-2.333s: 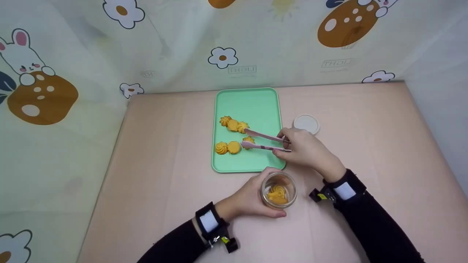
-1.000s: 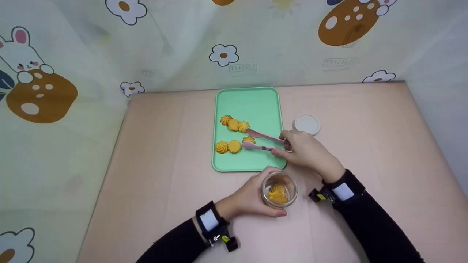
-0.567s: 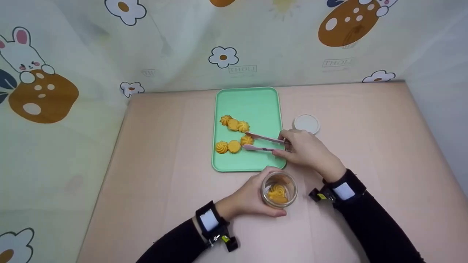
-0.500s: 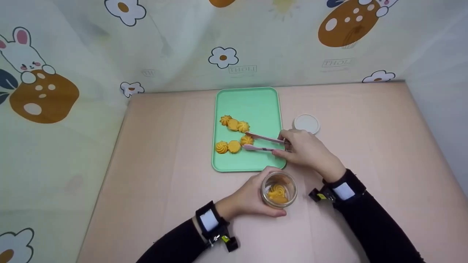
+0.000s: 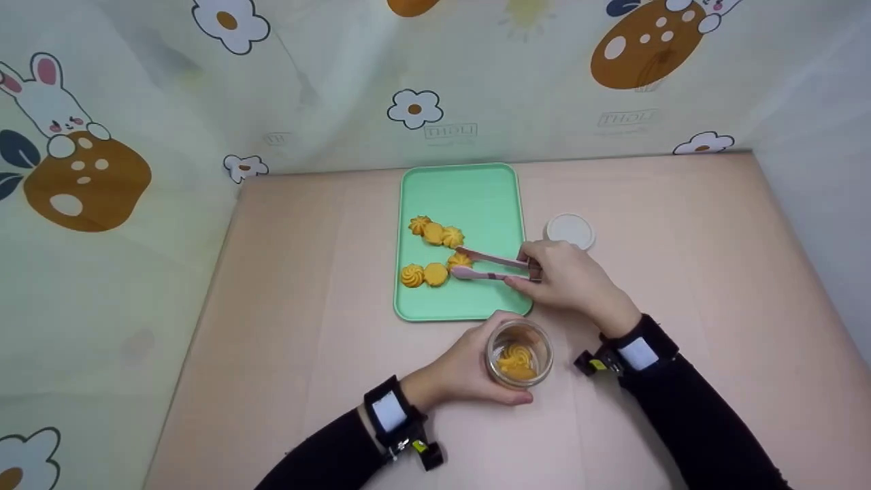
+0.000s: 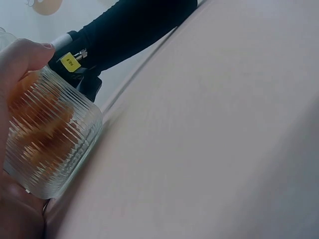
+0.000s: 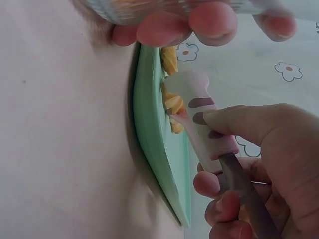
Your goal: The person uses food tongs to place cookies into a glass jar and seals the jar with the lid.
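A green tray lies on the pink table with several yellow swirl cookies in two short rows. My right hand grips pink tongs, whose tips close around one cookie on the tray. In the right wrist view the tongs point over the tray rim. My left hand holds a ribbed glass jar standing just in front of the tray, with cookies inside. The jar shows up close in the left wrist view.
A white round lid lies on the table right of the tray, just behind my right hand. Patterned fabric walls enclose the table at the back and both sides.
The tongs' tips have closed from a wide spread onto the cookie nearest them. The left hand and the jar have stayed put.
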The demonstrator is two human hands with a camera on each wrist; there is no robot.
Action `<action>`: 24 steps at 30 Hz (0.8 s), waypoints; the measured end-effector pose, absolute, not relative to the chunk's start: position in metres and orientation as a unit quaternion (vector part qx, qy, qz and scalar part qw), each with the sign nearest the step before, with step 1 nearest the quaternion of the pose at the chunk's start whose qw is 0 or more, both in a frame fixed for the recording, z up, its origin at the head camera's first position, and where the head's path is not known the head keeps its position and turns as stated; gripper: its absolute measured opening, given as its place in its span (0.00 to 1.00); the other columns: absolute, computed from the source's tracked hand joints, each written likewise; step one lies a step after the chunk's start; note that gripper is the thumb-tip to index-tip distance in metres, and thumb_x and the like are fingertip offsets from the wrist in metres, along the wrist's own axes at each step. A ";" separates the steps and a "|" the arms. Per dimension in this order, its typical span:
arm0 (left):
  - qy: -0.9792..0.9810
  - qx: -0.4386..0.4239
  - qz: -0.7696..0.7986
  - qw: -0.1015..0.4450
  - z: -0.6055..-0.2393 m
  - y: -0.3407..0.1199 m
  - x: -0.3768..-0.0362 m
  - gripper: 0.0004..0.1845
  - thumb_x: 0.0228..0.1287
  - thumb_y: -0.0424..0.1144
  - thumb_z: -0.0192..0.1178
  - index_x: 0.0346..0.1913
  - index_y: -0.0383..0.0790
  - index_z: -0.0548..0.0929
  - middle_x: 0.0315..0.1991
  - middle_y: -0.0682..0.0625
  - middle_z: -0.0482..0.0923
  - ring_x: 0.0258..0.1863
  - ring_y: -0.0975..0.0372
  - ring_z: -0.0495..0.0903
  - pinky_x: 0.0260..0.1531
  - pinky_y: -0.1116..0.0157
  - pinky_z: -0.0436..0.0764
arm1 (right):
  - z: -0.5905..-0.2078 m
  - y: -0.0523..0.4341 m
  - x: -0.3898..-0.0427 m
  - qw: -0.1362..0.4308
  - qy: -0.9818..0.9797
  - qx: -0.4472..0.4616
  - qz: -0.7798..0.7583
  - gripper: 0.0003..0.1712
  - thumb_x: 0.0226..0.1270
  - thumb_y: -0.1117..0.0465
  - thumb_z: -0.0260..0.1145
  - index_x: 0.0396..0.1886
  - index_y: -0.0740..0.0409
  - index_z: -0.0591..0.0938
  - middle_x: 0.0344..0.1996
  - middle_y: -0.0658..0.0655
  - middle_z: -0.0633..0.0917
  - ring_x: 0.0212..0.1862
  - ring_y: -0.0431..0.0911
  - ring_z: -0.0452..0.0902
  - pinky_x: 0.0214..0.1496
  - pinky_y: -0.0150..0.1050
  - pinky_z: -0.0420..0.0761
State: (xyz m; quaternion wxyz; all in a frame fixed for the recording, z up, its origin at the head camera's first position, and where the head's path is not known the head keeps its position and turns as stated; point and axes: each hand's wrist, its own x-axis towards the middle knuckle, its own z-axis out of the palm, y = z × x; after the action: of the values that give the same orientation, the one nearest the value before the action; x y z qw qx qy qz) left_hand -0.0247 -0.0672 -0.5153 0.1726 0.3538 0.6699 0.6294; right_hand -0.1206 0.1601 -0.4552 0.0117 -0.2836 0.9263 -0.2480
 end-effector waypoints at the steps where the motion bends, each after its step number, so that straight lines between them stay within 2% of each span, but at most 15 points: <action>1: 0.668 0.354 0.632 0.173 -0.516 -0.067 -0.025 0.51 0.51 0.36 0.88 0.75 0.48 0.68 0.69 0.55 0.81 0.70 0.59 0.79 0.77 0.56 0.73 | -0.456 0.160 -0.121 0.011 0.926 -0.283 -0.248 0.20 0.71 0.47 0.78 0.41 0.60 0.86 0.26 0.50 0.81 0.27 0.46 0.74 0.28 0.43 0.76; 12: 0.656 0.358 0.641 0.177 -0.518 -0.066 -0.025 0.50 0.51 0.36 0.88 0.75 0.48 0.68 0.69 0.54 0.81 0.70 0.56 0.79 0.78 0.55 0.73 | -0.459 0.168 -0.127 0.033 0.918 -0.265 -0.292 0.17 0.72 0.49 0.78 0.37 0.57 0.85 0.26 0.50 0.82 0.27 0.43 0.73 0.29 0.40 0.74; 24: 0.661 0.359 0.636 0.171 -0.519 -0.067 -0.025 0.51 0.50 0.36 0.89 0.74 0.48 0.69 0.69 0.54 0.80 0.70 0.58 0.79 0.77 0.55 0.73 | -0.456 0.172 -0.128 0.047 0.921 -0.250 -0.296 0.16 0.73 0.49 0.77 0.36 0.56 0.86 0.24 0.50 0.82 0.27 0.44 0.72 0.29 0.40 0.73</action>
State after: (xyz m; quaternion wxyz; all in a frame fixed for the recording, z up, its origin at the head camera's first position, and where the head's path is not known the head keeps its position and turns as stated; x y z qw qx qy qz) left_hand -0.0248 -0.0669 -0.5188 0.1712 0.3592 0.6614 0.6358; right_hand -0.1284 0.1720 -0.4564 0.0469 -0.2499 0.9208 -0.2957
